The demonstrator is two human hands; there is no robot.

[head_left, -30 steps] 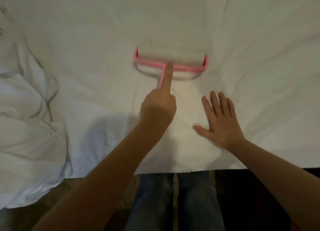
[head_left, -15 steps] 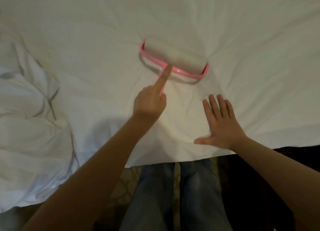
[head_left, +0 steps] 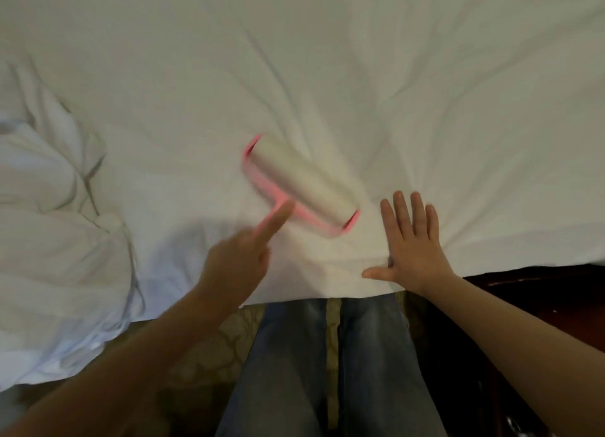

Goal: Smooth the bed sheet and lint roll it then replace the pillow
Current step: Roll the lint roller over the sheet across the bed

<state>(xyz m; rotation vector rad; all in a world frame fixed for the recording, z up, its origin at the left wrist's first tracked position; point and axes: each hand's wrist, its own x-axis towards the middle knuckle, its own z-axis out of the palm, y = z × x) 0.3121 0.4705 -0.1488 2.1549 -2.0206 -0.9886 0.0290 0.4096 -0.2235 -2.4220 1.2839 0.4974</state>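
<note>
One pink-framed cylindrical lint roller (head_left: 304, 186) on creased white sheet (head_left: 360, 60).

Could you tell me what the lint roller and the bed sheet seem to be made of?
Lint roller: pink frame looks like smooth moulded plastic; its off-white matte roll is probably adhesive paper, though blurred. Bed sheet: white cloth, judging by soft creases.

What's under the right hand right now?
The right hand lies flat on the white bed sheet near its front edge, beside the lint roller. The patch beneath the palm is hidden.
</note>
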